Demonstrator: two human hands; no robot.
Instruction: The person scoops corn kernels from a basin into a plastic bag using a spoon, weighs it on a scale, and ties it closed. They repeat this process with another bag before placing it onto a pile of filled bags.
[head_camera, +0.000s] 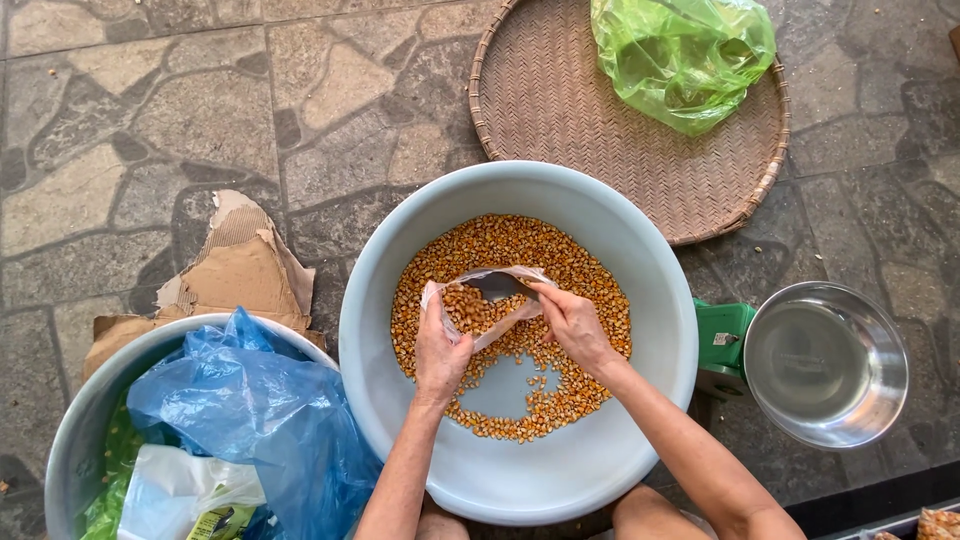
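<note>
A big pale blue basin (640, 290) stands on the stone floor with dried yellow corn kernels (560, 250) spread over its bottom. Over the kernels my left hand (440, 345) grips one edge of a small clear plastic bag (480, 300) that holds some kernels. My right hand (572, 320) pinches the bag's other edge and keeps its mouth pulled wide. A dark scoop-like thing (495, 285) shows at the bag's mouth; I cannot tell which hand holds it.
A round woven tray (560, 110) with a crumpled green plastic bag (680, 55) lies behind the basin. A metal bowl (825, 360) sits on a green scale (722, 340) at right. At left, a basin (75, 430) holds blue plastic bags (240, 400), with torn cardboard (235, 270) beside it.
</note>
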